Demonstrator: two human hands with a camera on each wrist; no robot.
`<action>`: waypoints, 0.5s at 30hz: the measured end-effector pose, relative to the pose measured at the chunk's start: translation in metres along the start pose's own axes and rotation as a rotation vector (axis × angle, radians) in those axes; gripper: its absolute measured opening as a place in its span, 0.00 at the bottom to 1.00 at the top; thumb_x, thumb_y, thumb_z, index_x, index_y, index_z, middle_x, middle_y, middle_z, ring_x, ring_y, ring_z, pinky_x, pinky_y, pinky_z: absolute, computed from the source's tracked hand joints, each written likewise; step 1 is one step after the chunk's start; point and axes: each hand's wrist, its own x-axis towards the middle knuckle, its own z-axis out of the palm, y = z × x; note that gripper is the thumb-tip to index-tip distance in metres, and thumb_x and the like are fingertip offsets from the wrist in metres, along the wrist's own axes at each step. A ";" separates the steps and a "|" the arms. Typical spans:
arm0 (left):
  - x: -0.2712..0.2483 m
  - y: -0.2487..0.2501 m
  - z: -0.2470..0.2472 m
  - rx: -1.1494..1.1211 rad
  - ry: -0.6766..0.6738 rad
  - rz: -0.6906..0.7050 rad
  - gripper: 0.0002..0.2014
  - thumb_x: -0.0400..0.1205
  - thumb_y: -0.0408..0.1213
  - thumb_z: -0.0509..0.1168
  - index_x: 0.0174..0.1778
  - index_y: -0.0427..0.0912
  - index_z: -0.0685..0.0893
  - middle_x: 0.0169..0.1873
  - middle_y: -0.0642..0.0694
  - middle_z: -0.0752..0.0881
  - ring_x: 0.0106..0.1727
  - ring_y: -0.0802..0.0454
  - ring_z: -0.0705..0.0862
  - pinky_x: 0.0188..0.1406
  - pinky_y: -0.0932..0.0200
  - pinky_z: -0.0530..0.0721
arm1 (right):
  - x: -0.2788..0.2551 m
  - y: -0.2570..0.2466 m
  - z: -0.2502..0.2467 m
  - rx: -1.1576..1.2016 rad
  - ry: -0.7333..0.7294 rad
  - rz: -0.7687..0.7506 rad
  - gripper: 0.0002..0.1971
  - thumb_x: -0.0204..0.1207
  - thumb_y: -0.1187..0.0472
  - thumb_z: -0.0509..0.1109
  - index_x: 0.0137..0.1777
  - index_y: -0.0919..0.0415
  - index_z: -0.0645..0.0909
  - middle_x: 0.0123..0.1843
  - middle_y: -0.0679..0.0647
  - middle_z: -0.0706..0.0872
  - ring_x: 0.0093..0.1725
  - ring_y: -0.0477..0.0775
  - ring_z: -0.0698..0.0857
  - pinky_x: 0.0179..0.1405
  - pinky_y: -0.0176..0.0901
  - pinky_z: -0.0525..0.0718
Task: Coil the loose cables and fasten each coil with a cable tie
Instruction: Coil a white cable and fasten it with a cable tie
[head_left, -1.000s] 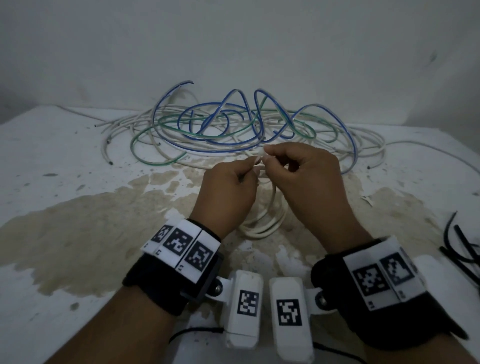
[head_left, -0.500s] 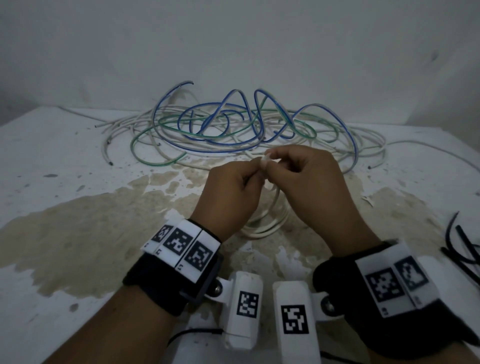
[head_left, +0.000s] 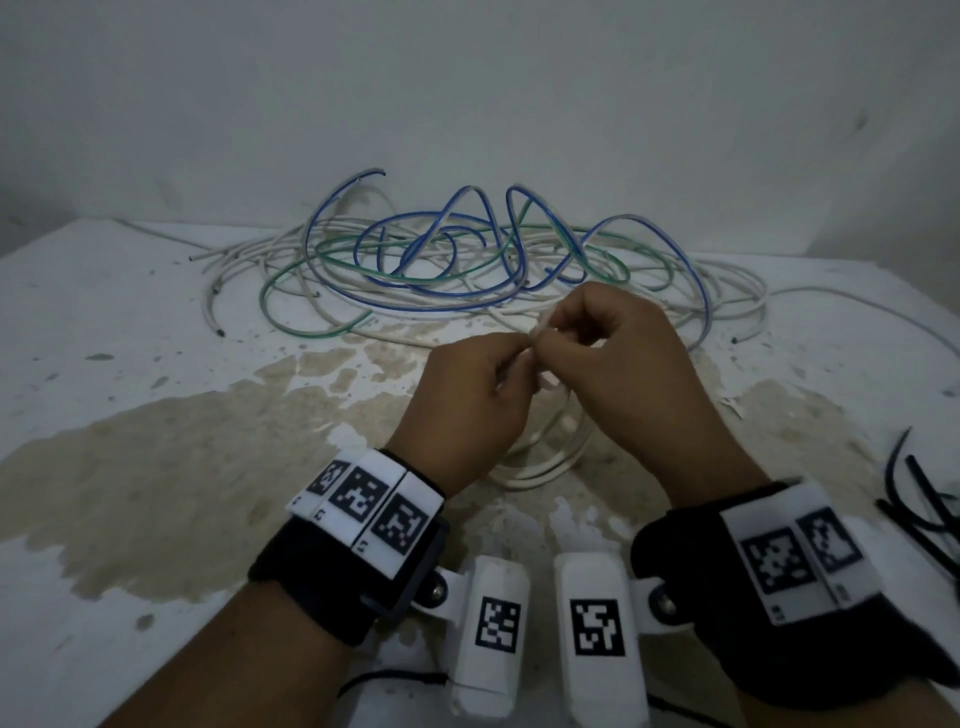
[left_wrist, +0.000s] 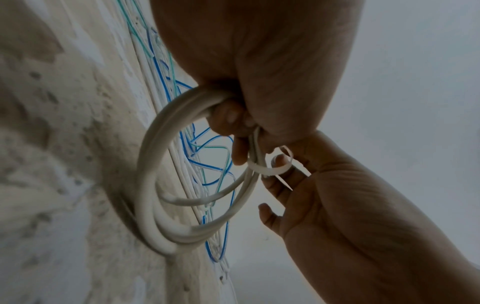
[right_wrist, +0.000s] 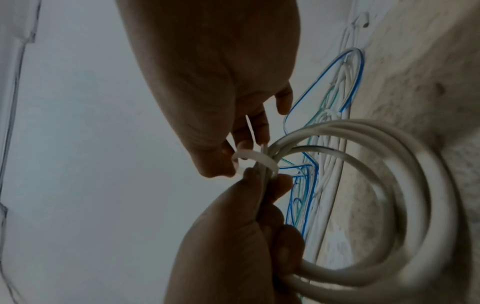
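Wrist-only: cable tie (right_wrist: 255, 159) encircling coil (right_wrist: 389, 185)

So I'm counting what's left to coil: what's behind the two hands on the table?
Behind the left hand and right hand lies a loose tangle of blue, green and white cables on the table. The hands cover its nearest strands, so no full count.

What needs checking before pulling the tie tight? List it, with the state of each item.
1. Coil gathered in left hand: ok.
2. Tie looped around the coil's strands: ok.
3. Right hand pinching the tie: ok.
4. Tie tail threaded through its head: cannot tell.
5. Loop snug on the strands: not ok, slack shows.
6. Every strand inside the loop: cannot tell.
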 end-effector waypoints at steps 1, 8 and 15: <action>0.001 -0.002 0.000 -0.001 -0.004 -0.026 0.12 0.80 0.39 0.58 0.34 0.46 0.85 0.27 0.54 0.85 0.32 0.64 0.82 0.33 0.69 0.74 | -0.002 0.000 0.001 -0.005 -0.006 0.002 0.04 0.68 0.66 0.71 0.35 0.58 0.82 0.28 0.49 0.83 0.28 0.38 0.79 0.29 0.27 0.75; -0.001 -0.001 0.001 -0.021 -0.011 0.000 0.12 0.79 0.36 0.59 0.37 0.40 0.86 0.27 0.57 0.82 0.32 0.64 0.80 0.31 0.76 0.70 | 0.001 0.005 -0.001 -0.094 -0.023 -0.016 0.05 0.69 0.63 0.72 0.32 0.59 0.81 0.31 0.52 0.86 0.34 0.48 0.84 0.34 0.35 0.78; 0.005 -0.006 -0.006 -0.125 -0.081 -0.130 0.11 0.84 0.37 0.61 0.45 0.41 0.89 0.33 0.59 0.86 0.32 0.71 0.81 0.33 0.76 0.73 | -0.004 0.005 0.005 -0.062 0.136 -0.115 0.11 0.73 0.63 0.73 0.30 0.54 0.81 0.30 0.40 0.84 0.38 0.32 0.80 0.38 0.20 0.70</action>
